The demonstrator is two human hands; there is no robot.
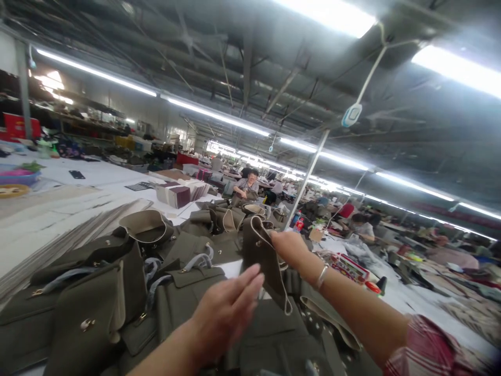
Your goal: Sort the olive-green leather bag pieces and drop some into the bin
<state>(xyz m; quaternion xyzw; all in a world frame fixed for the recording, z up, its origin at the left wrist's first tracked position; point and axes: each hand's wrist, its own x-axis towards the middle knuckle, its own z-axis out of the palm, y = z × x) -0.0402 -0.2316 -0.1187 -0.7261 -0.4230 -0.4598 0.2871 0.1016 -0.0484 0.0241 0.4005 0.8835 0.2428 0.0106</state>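
Right hand [291,249] pinching an olive-green bag flap [266,261], lifted above heaped bags [117,292] on the desk [47,219]. Left hand [225,308] blurred, fingers spread flat, holding nothing, just beside the flap. Risk: flap slipping from so light a pinch, or dragging neighbouring bags off the pile.

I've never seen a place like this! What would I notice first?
First, the two hands in the middle: the right hand lifts a dark green flap, and the left hand reaches toward it, fingers spread. Below and to the left lies a big heap of green bags. Bright light strips run overhead.
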